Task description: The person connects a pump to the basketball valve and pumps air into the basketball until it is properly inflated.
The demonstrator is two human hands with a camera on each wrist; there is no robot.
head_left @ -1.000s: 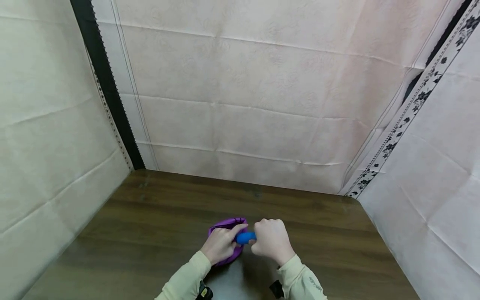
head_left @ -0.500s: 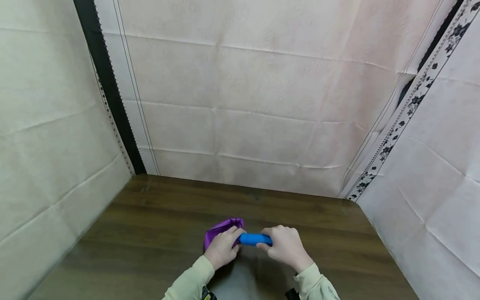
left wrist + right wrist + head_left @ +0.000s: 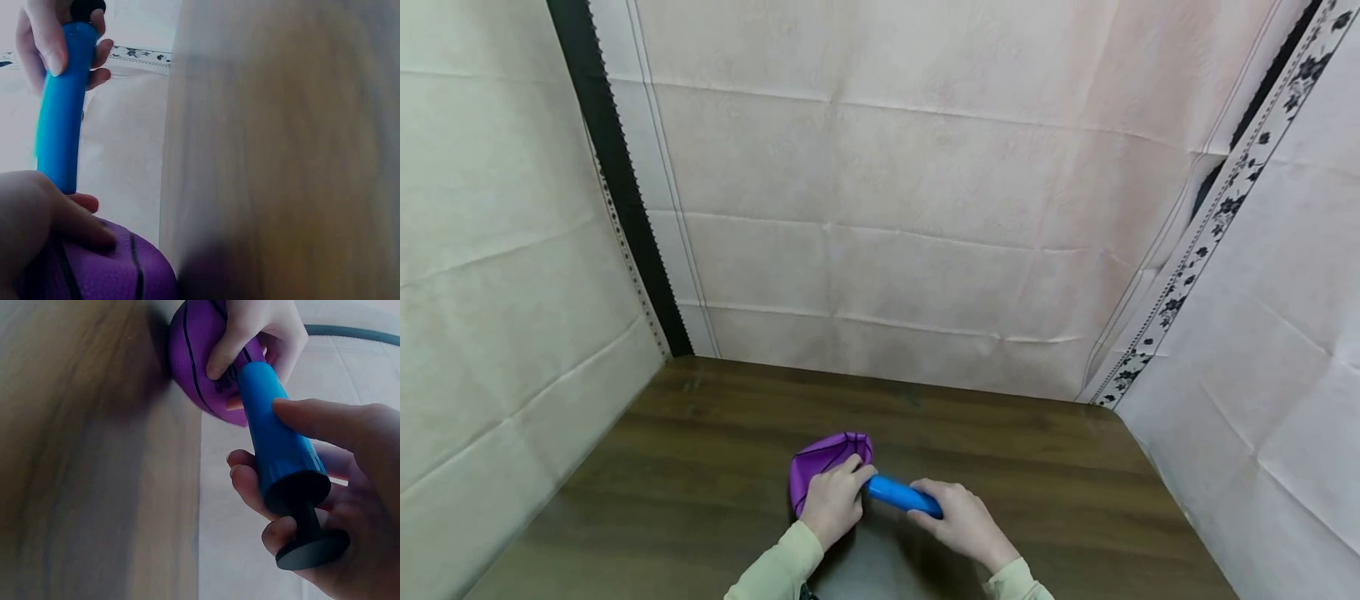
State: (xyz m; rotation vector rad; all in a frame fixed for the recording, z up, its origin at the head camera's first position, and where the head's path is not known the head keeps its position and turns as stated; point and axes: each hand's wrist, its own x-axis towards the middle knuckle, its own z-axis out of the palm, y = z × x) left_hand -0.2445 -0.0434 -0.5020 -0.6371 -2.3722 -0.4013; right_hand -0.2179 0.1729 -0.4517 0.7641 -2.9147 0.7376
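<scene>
A purple basketball with black seams point(image 3: 811, 472) looks soft and dented in the head view. My left hand point(image 3: 835, 502) pinches it, thumb on top in the right wrist view point(image 3: 247, 331). A blue hand pump point(image 3: 901, 495) meets the ball at those fingers, its tip hidden there. Around the pump's barrel curl the fingers of my right hand point(image 3: 958, 518), near the handle end. The right wrist view shows the pump's black handle point(image 3: 312, 550) close to the barrel, with a short stretch of rod between.
Beneath the hands lies a dark wooden table point(image 3: 737, 417). White cloth walls point(image 3: 880, 208) stand at its back and both sides, with a black strip point(image 3: 625, 183) in the left corner and a floral border point(image 3: 1213, 225) at right.
The right hand has moved away from the left and then lower, uncovering more of the pump, which now tilts down to the right. Ball and left hand have shifted slightly left.
</scene>
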